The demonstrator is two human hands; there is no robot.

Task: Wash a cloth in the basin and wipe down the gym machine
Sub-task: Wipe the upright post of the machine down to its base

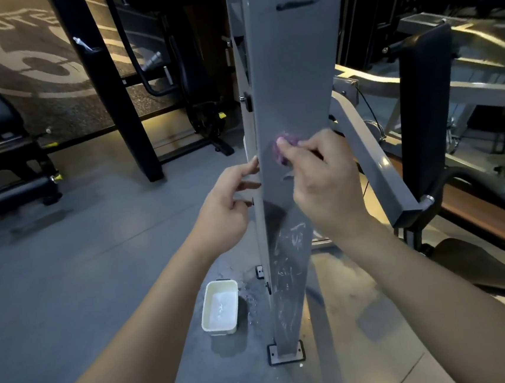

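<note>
A tall grey upright of the gym machine (290, 79) stands straight ahead, wet with soapy streaks on its lower part. My right hand (321, 178) grips a small bunched purple cloth (284, 148) and presses it against the upright's front face at mid height. My left hand (225, 206) rests on the upright's left edge, its fingers loosely bent against the metal. A white rectangular basin (208, 306) with water sits on the floor just left of the upright's foot.
Water drops lie on the grey floor beside the basin. A bolted base plate (287, 353) anchors the upright. A padded seat back (425, 106) and black seat pad (480, 268) are to the right. Black benches and racks (105, 82) stand at the left.
</note>
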